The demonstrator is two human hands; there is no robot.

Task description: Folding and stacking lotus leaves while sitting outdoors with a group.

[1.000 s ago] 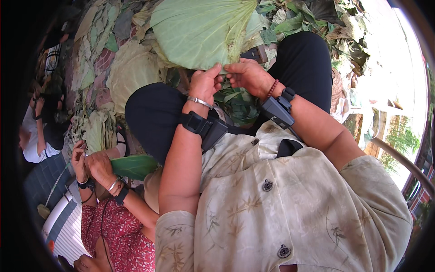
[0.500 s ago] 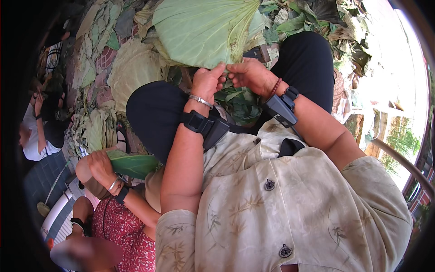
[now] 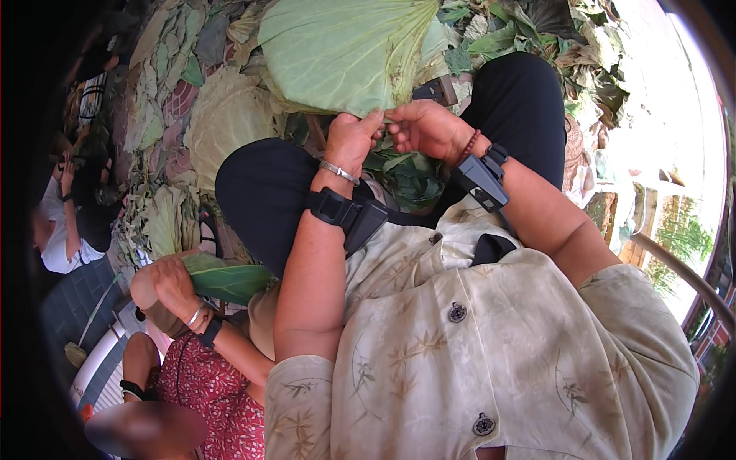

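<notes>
A broad, pale green lotus leaf (image 3: 345, 54) with spreading veins and brown specks along its right side reaches from my fingers to the top edge. Its near tip is pinched between the thumb and fingers of my left hand (image 3: 351, 142), which has a silver bangle at the wrist. Close against it, my right hand (image 3: 429, 126), with a beaded bracelet, has its thumb and curled fingers on the same tip. The fingertips of both hands nearly meet there, and the exact grip is partly hidden. Darker green leaves (image 3: 406, 180) lie below my hands, between my knees.
Dry, withered leaves (image 3: 226, 115) cover the ground at left; more leaves (image 3: 529, 38) are heaped at far right. My dark-trousered knees flank the work. At lower left a co-worker in a red patterned top (image 3: 203, 376) sits near a green leaf (image 3: 226, 280). Another person (image 3: 65, 230) is farther left.
My right wrist has turned slightly and its fingers have shifted a little at the leaf tip. The leaf and my left hand stay almost where they were.
</notes>
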